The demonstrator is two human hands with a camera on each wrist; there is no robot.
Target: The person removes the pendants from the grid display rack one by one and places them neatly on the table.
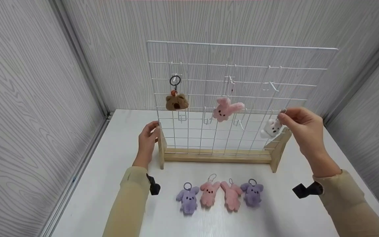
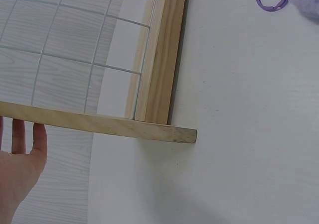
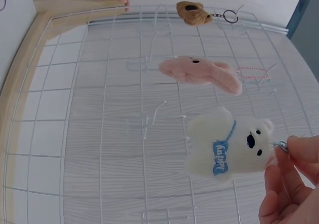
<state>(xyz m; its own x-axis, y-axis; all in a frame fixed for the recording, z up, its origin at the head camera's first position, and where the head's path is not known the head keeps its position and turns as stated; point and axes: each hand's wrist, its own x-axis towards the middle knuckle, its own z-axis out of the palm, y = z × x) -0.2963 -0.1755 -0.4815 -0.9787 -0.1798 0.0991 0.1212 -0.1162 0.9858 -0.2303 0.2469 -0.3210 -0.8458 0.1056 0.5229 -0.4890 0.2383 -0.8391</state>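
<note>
My right hand (image 1: 306, 126) pinches the metal ring of a white plush bear keychain (image 3: 234, 144) between thumb and finger. The bear hangs in front of the wire grid's right part, below a bare hook (image 1: 273, 86); blue lettering marks its belly. On the left, my left hand (image 1: 147, 138) touches the wooden side (image 2: 94, 123) of the grid rack (image 1: 217, 156) with its fingertips. A brown bear-head keychain (image 1: 177, 102) hangs from the upper left hook, and a pink plush keychain (image 1: 224, 110) from the middle one.
In front of the rack lie two purple plush keychains (image 1: 188, 200) (image 1: 252, 194) and two pink ones (image 1: 209, 194) (image 1: 231, 196) on the white table (image 1: 110, 184). Lower hooks (image 1: 240, 124) stick out of the grid. Grey wood-grain panels (image 1: 117, 26) enclose the back and sides.
</note>
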